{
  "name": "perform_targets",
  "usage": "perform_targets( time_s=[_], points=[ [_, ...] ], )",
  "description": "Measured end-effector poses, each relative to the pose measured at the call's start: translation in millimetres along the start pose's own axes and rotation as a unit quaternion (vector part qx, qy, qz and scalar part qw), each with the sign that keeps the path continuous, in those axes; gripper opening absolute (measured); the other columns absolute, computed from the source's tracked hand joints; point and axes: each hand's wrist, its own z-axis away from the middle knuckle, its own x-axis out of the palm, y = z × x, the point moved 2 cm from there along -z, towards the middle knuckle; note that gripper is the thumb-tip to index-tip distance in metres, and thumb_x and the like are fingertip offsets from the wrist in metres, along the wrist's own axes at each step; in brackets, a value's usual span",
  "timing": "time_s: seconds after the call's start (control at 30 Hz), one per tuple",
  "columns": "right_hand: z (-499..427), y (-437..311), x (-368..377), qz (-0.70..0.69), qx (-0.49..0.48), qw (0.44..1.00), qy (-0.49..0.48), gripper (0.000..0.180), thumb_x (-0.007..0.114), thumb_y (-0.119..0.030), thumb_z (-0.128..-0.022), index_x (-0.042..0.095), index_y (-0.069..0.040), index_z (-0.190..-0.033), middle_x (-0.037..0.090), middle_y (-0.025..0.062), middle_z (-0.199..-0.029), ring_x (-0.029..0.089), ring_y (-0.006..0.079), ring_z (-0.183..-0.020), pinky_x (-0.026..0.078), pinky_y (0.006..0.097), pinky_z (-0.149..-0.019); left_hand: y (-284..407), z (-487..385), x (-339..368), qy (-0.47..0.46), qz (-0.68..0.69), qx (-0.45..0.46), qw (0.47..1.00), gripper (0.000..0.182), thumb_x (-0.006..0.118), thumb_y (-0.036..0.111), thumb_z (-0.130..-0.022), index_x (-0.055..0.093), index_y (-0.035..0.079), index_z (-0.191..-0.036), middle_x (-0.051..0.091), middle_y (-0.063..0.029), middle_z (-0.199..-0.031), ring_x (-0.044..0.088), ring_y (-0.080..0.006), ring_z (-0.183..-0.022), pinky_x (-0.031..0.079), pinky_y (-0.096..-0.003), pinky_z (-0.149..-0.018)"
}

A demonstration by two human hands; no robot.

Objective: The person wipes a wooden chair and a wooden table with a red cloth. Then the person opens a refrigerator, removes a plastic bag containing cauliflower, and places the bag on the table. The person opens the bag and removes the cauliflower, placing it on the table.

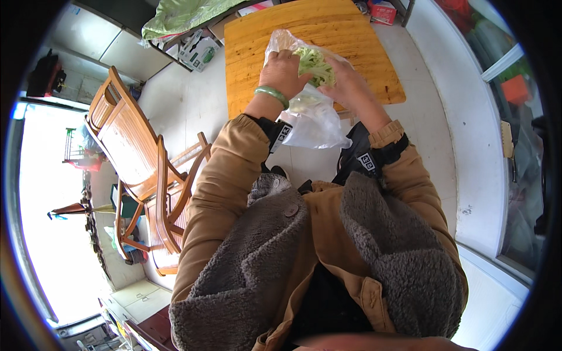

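Note:
Pale green cauliflower pieces [317, 66] lie in a clear plastic bag [314, 120] on a yellow wooden table [250, 35]. The bag's lower part hangs over the near table edge. My left hand [283, 74], with a green bangle at the wrist, rests on the bag's left side, its thumb against the cauliflower. At the right side of the cauliflower is my right hand [349, 85], fingers curved around the bag's edge. Some fingertips of both hands are hidden in or behind the plastic, so their hold is unclear.
A wooden reclining chair [136, 149] stands to the left. Behind the table's left side, a printed box [199, 52] sits by a shelf with green cloth [184, 17]. A white ledge and glass panes [522, 175] run along the right. A red box [383, 13] is beyond the table.

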Motion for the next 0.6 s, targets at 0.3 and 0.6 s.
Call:
perform_targets(
  time_s=[0.3, 0.6],
  points=[
    [-18.5, 5.7, -8.2, -0.219, 0.023, 0.972, 0.083, 0.048, 0.078, -0.019, -0.077, 0.06, -0.006, -0.12, 0.063, 0.0136, -0.104, 0.065, 0.0279, -0.081, 0.052, 0.0375, -0.073, -29.0, -23.4, 6.8, -0.183, 0.018, -0.081, 0.98, 0.05, 0.076, 0.045, -0.075, 0.056, 0.014, -0.109, 0.069, -0.0126, -0.102, 0.066, -0.0334, -0.096, 0.05, -0.0442, -0.084],
    [-70.9, 31.7, 19.6, 0.005, -0.038, 0.98, 0.196, 0.029, 0.064, -0.035, -0.088, 0.073, -0.009, -0.098, 0.067, 0.0143, -0.081, 0.063, 0.0309, -0.064, 0.052, 0.0408, -0.06, -32.9, 11.6, 11.8, -0.072, 0.023, -0.075, 0.994, 0.044, 0.077, 0.04, -0.076, 0.054, 0.008, -0.096, 0.069, -0.0097, -0.085, 0.067, -0.0329, -0.075, 0.052, -0.0429, -0.067]
  ],
)
